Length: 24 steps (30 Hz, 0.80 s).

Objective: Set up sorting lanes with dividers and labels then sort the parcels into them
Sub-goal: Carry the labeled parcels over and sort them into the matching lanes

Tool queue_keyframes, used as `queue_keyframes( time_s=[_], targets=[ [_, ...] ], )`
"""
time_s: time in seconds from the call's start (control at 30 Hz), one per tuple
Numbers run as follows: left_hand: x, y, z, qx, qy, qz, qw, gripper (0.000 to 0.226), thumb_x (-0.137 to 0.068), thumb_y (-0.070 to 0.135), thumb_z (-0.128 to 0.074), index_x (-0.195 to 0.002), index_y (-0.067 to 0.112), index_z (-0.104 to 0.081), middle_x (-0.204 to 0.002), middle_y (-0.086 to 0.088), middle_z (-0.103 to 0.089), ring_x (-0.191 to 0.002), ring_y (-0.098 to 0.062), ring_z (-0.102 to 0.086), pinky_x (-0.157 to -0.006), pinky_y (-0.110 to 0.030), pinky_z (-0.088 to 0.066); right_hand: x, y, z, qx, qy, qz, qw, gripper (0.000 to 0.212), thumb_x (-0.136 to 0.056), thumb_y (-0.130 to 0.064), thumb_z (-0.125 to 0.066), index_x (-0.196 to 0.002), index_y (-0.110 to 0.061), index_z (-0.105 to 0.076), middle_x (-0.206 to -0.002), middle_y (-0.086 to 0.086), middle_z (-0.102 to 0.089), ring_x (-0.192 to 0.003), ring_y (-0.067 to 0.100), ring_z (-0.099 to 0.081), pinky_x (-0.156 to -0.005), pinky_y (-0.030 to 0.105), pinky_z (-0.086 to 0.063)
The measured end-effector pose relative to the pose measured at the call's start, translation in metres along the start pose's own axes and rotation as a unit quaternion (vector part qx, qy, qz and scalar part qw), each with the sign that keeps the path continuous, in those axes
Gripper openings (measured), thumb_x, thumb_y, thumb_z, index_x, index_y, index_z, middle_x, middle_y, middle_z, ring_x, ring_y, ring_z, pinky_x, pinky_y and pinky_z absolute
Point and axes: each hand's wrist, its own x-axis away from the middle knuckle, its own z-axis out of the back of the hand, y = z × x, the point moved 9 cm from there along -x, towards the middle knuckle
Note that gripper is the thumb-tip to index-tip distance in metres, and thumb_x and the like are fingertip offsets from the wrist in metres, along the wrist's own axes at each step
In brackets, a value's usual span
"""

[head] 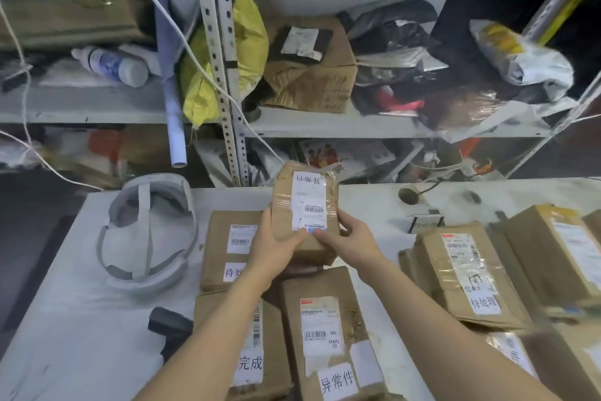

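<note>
The landmark is the flat brown paper parcel with the handwritten 异常件 tag (328,332), which lies on the white table (81,319) with its long axis running away from the person. Just beyond its far end, lifted off the table, is the taped brown paper parcel with a white shipping label (305,205). The left hand (276,247) takes its near left corner and the right hand (351,243) its near right corner, thumbs laid across the top face, the other fingers curled beneath and clamped on the wrapping. The lifted parcel's long axis runs close to parallel with the landmark's, its face tilted toward the person, and its own handwritten tag (upside down from here) appears to carry the same characters. It therefore probably belongs in the landmark's lane. The move turns on that alignment: lowering it straight down just beyond the landmark, or drawing it back on top, should need no rotation. Neither hand is nearer. To the landmark's right and farther off stands a small white card sign (426,224)
</note>
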Motion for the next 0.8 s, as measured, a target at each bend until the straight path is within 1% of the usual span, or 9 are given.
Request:
queue_keyframes(
  time_s=[0.17, 0.27, 0.37, 0.43, 0.5, 0.6, 0.67, 0.73, 0.8],
  targets=[
    [0.014, 0.038, -0.005, 0.01, -0.003, -0.061, 0.998, 0.069, -0.079, 0.034, -0.079, -0.135, 0.044, -0.041, -0.117, 0.024, -0.061, -0.104, 0.004, -0.057, -0.085, -0.028, -0.053, 0.019, -0.026, 0.026, -0.028, 0.036, 0.033, 0.998, 0.052, -0.079, -0.026, -0.082, -0.123, -0.041, -0.06, -0.105, -0.024, -0.069, -0.092, -0.006, -0.066, -0.067, 0.016, -0.055],
    [0.03, 0.062, -0.02, 0.008, -0.017, -0.087, 0.996, 0.062, -0.079, 0.031, -0.08, -0.126, 0.047, -0.042, -0.115, 0.024, -0.061, -0.106, 0.004, -0.057, -0.083, -0.024, -0.05, 0.034, -0.037, 0.051, -0.042, 0.051, 0.046, 0.997, 0.062, -0.079, -0.025, -0.082, -0.136, -0.031, -0.056, -0.112, -0.018, -0.07, -0.097, -0.002, -0.066, -0.069, 0.018, -0.057],
    [0.05, 0.088, -0.044, -0.002, -0.023, -0.113, 0.993, 0.065, -0.078, 0.034, -0.081, -0.125, 0.052, -0.04, -0.116, 0.022, -0.059, -0.108, 0.0, -0.056, -0.089, -0.029, -0.049, 0.057, -0.044, 0.087, -0.053, 0.069, 0.062, 0.994, 0.061, -0.08, -0.025, -0.081, -0.136, -0.032, -0.056, -0.111, -0.018, -0.07, -0.098, -0.001, -0.066, -0.069, 0.017, -0.057],
    [0.066, 0.108, -0.068, -0.001, -0.028, -0.13, 0.991, 0.067, -0.079, 0.031, -0.08, -0.133, 0.04, -0.043, -0.118, 0.02, -0.06, -0.109, -0.004, -0.058, -0.088, -0.027, -0.05, 0.075, -0.046, 0.115, -0.054, 0.081, 0.069, 0.993, 0.058, -0.079, -0.028, -0.082, -0.132, -0.034, -0.059, -0.111, -0.017, -0.071, -0.098, 0.001, -0.067, -0.071, 0.018, -0.057],
    [0.085, 0.128, -0.095, 0.001, -0.03, -0.152, 0.988, 0.074, -0.078, 0.029, -0.081, -0.14, 0.034, -0.042, -0.122, 0.015, -0.06, -0.109, -0.005, -0.057, -0.084, -0.021, -0.049, 0.094, -0.044, 0.149, -0.052, 0.097, 0.072, 0.991, 0.062, -0.073, -0.036, -0.083, -0.131, -0.033, -0.06, -0.113, -0.016, -0.071, -0.102, 0.005, -0.068, -0.081, 0.025, -0.059],
    [0.116, 0.152, -0.146, -0.007, -0.047, -0.175, 0.983, 0.08, -0.069, 0.039, -0.082, -0.139, 0.037, -0.043, -0.126, 0.013, -0.06, -0.111, -0.007, -0.059, -0.094, -0.036, -0.053, 0.131, -0.042, 0.209, -0.056, 0.117, 0.082, 0.988, 0.053, -0.075, -0.035, -0.083, -0.122, -0.039, -0.059, -0.112, -0.016, -0.069, -0.101, 0.002, -0.065, -0.085, 0.023, -0.055],
    [0.142, 0.164, -0.183, -0.017, -0.047, -0.19, 0.98, 0.081, -0.065, 0.045, -0.081, -0.137, 0.038, -0.045, -0.124, 0.013, -0.061, -0.111, -0.008, -0.06, -0.095, -0.04, -0.053, 0.157, -0.036, 0.249, -0.063, 0.12, 0.089, 0.987, 0.06, -0.076, -0.036, -0.083, -0.13, -0.036, -0.058, -0.117, -0.014, -0.068, -0.104, 0.002, -0.064, -0.086, 0.022, -0.054],
    [0.173, 0.176, -0.221, -0.022, -0.031, -0.203, 0.978, 0.072, -0.065, 0.044, -0.081, -0.13, 0.04, -0.05, -0.121, 0.014, -0.061, -0.108, -0.006, -0.06, -0.094, -0.037, -0.052, 0.181, -0.026, 0.293, -0.053, 0.127, 0.094, 0.986, 0.065, -0.074, -0.038, -0.083, -0.134, -0.031, -0.059, -0.118, -0.013, -0.069, -0.106, 0.006, -0.065, -0.088, 0.026, -0.055],
    [0.204, 0.187, -0.261, -0.026, -0.014, -0.212, 0.977, 0.049, -0.074, 0.03, -0.08, -0.112, 0.046, -0.054, -0.107, 0.022, -0.062, -0.097, 0.005, -0.059, -0.089, -0.029, -0.05, 0.205, -0.02, 0.336, -0.038, 0.123, 0.109, 0.986, 0.053, -0.077, -0.034, -0.082, -0.126, -0.029, -0.065, -0.111, -0.013, -0.071, -0.1, 0.006, -0.067, -0.077, 0.017, -0.054]
  ],
)
